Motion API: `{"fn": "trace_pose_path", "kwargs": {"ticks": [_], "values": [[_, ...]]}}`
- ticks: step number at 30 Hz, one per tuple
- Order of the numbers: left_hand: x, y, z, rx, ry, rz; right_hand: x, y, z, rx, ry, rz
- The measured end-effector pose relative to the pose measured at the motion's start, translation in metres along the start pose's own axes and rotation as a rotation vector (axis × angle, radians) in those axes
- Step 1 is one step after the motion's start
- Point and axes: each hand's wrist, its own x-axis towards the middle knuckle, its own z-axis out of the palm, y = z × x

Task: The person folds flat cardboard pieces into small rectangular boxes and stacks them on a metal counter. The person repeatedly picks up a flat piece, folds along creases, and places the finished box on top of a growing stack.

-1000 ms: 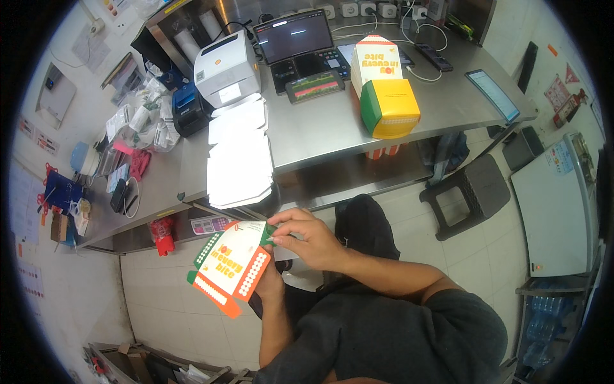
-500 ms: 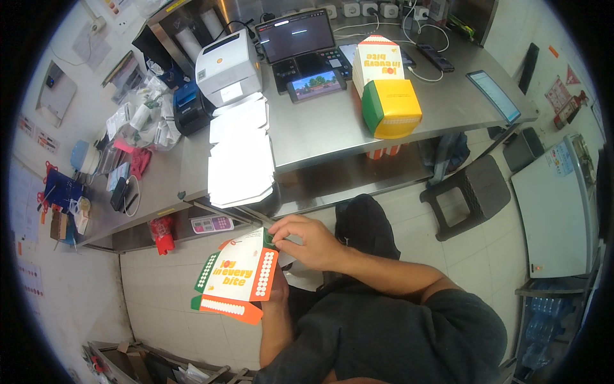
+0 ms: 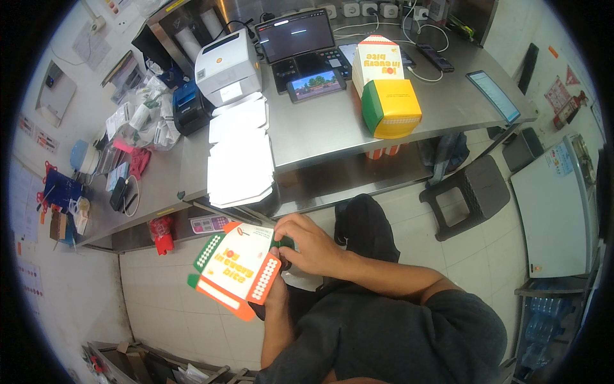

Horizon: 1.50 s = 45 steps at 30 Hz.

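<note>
Flat printed carton blank (image 3: 238, 269), white in the middle with orange, green and red flaps, is held low over the person's lap, just below the front edge of the steel table (image 3: 332, 121). The right hand (image 3: 312, 243) pinches the blank's upper right corner, fingers closed on the card, while the left hand (image 3: 276, 296) sits largely behind the sheet and props it from beneath; how tightly it grips cannot be told. Judging by its shape, the blank is not yet folded: the flaps lie spread and no walls stand. On the tabletop a stack of white flat blanks (image 3: 240, 163) waits near the edge, and further right one assembled box (image 3: 391, 107), yellow and green with a white printed top, stands finished, suggesting the work is at an early stage with much of the pile left. Behind them sit a white label printer (image 3: 228, 67), a dark tablet screen (image 3: 295, 33) and a phone (image 3: 314, 84) showing a picture. A dark plastic stool (image 3: 464, 195) stands on the tiled floor to the right.
</note>
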Motion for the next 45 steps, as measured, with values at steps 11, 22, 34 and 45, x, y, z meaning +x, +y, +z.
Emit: {"fn": "trace_pose_path", "kwargs": {"ticks": [11,22,34,45], "values": [[-0.004,0.026,0.007,0.435,-0.118,0.212,0.002,-0.020,0.005,-0.028,-0.122,-0.427],[0.006,0.030,-0.011,-0.225,0.030,0.011,-0.004,0.005,0.021,-0.199,-0.074,-0.250],[0.018,0.031,-0.018,-0.033,0.060,0.049,-0.004,0.010,0.018,-0.135,-0.060,-0.081],[0.007,0.022,0.011,0.333,0.170,0.613,-0.004,-0.003,0.022,0.138,0.107,-0.198]]}}
